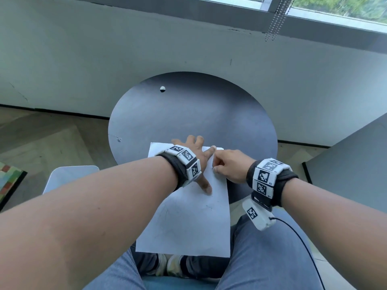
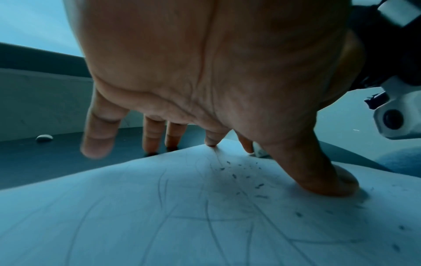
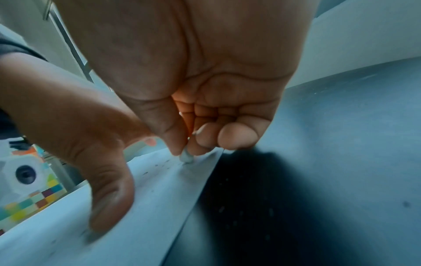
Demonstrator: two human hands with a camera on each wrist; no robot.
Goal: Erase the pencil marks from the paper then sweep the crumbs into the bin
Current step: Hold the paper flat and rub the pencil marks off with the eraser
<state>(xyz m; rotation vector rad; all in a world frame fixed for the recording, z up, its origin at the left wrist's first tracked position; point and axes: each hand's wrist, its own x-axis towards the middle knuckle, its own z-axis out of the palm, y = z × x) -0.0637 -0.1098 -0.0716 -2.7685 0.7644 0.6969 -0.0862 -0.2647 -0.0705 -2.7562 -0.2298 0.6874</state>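
While left hand splays flat on paper, right hand pinches eraser at its edge

White paper flat, crumbs scattered on top.

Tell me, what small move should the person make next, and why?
Probably keep rubbing the eraser, pinched in the right hand, toward the near part of the paper, while the left hand pins it: faint pencil lines remain, so sweeping the crumbs seems premature.
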